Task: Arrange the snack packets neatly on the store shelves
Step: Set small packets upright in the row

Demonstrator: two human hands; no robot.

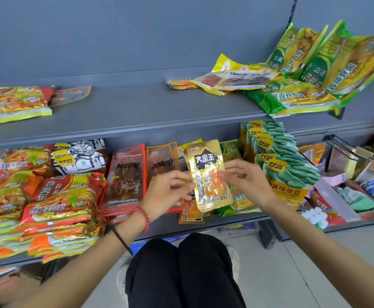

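The left hand (pixel 170 192) pinches the left edge of a gold snack packet (pixel 208 174), fingers curled onto it. The right hand (pixel 246 181) holds the opposite edge the same way, so both are equally close. The packet sits at the centre of the frame, between the hands, upright with its long axis vertical and its top leaning slightly left. It is shiny foil with bold black characters and an orange flame design.

It hangs in front of the lower shelf (pixel 166 225), over a gap between the red skewer packets (pixel 126 174) on the left and the green bean packets (pixel 286 161) on the right. Below it lies a small orange packet (pixel 191 215). Placing it likely means lowering it straight down and back.
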